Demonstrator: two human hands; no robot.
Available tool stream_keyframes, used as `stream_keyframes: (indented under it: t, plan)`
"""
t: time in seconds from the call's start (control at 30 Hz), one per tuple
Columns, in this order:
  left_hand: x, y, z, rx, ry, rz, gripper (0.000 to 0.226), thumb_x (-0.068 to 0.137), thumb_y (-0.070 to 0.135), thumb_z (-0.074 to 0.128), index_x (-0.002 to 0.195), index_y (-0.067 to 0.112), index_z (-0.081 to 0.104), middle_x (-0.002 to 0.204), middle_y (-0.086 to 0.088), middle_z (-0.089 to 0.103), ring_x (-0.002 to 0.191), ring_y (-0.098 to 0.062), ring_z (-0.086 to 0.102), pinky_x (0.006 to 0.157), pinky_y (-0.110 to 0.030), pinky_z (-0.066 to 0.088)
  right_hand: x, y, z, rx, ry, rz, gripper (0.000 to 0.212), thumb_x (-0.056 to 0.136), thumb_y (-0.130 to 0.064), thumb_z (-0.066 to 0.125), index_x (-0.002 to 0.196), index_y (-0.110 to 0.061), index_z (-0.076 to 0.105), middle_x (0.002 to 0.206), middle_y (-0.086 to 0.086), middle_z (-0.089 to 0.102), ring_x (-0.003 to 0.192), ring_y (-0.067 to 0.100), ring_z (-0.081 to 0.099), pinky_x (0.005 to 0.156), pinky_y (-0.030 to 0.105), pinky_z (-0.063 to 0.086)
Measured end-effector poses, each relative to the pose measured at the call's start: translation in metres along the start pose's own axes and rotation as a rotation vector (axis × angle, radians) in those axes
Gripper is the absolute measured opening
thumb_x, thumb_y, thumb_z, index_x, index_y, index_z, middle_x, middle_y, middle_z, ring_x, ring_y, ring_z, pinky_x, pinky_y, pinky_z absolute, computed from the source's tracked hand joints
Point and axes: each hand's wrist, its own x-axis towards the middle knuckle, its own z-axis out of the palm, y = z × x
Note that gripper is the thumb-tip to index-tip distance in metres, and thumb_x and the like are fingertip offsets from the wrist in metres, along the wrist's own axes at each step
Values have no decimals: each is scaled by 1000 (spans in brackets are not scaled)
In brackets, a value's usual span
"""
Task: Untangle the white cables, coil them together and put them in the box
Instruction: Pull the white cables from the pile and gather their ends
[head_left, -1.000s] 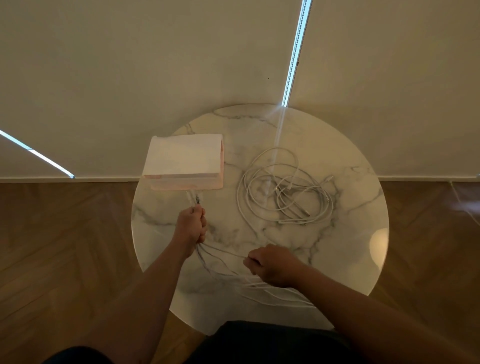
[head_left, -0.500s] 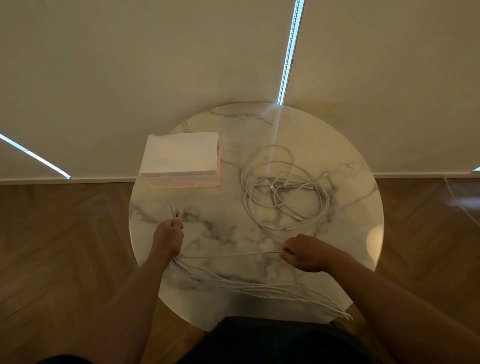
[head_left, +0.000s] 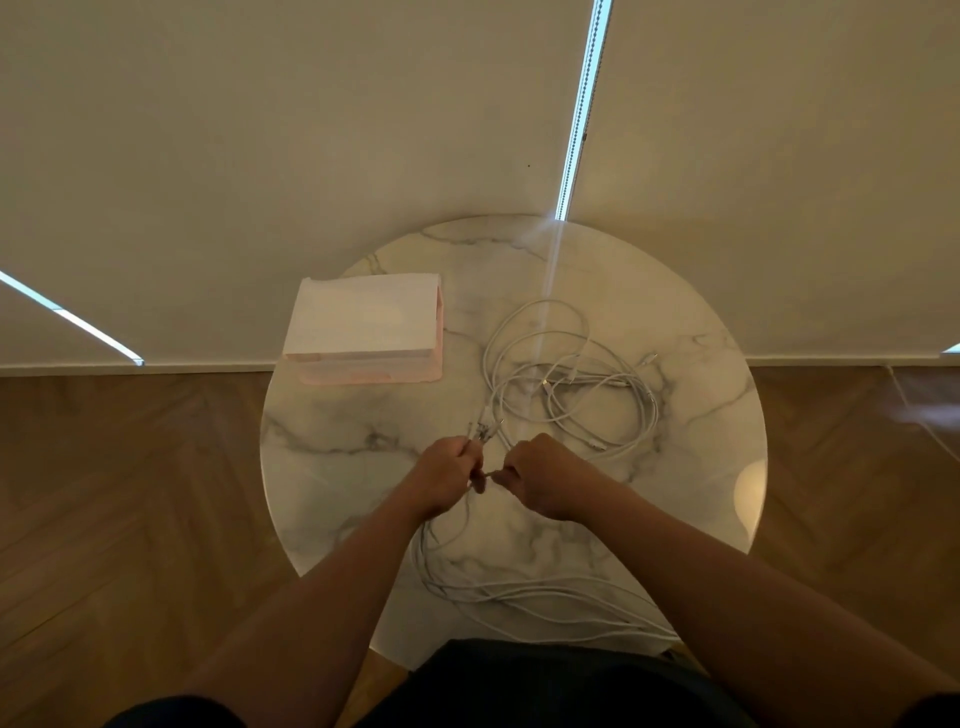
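My left hand (head_left: 445, 475) and my right hand (head_left: 540, 475) are close together over the middle of the round marble table (head_left: 322, 467), both closed on a bundle of white cables. Several plug ends (head_left: 483, 428) stick out just beyond my left fist. From my hands the held cables (head_left: 519, 597) loop down across the near part of the table to its right front edge. A second tangle of white cables (head_left: 566, 374) lies loose at the back right. The pink box (head_left: 363, 332) with a white top stands at the back left.
The table stands against a pale wall with roller blinds; bright slits of light show between them. Wooden herringbone floor (head_left: 130, 493) lies on both sides. A thin cable (head_left: 924, 421) trails on the floor at the far right.
My hands were apart, stretching a cable between them; they have come together at the table's middle. The slack cables now hang in a loop toward the near right edge.
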Motion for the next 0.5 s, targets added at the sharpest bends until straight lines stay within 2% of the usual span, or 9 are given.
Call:
stream_keyframes:
  t: [0.07,0.2,0.27,0.37,0.5]
  plan:
    - [2,-7,-2,-9,36,-4,37,103,20,42,69,13,57,59,-1,60,49,-6,49,60,-28,41,-5,6,-5,27,21,15,38,98,-42,50,70,-16,52,77,9,52,89,31,58,68,31,33]
    - [-3,-13,-5,61,-67,28,40,103,24,43,69,16,63,57,4,54,43,2,43,52,-20,36,-10,16,-11,137,0,2,38,99,-37,51,81,-9,69,83,10,67,78,22,59,70,32,42]
    - [-6,-10,-4,80,-150,59,42,104,25,43,65,17,59,54,9,51,43,1,42,52,-17,35,-8,16,-13,185,-12,-13,38,100,-33,50,75,-11,68,74,3,64,70,15,55,68,28,37]
    - [-5,-9,-3,127,-190,90,44,103,29,40,62,17,51,54,9,47,48,-3,40,57,-24,35,-4,19,-13,225,-14,-4,37,99,-32,52,67,-17,63,73,1,63,68,13,54,68,25,35]
    - [-5,-8,-5,230,-208,140,43,95,39,36,59,19,48,61,1,51,60,-14,45,66,-33,39,-2,23,-11,233,-21,11,41,99,-34,52,61,-21,59,74,5,66,69,15,57,69,26,36]
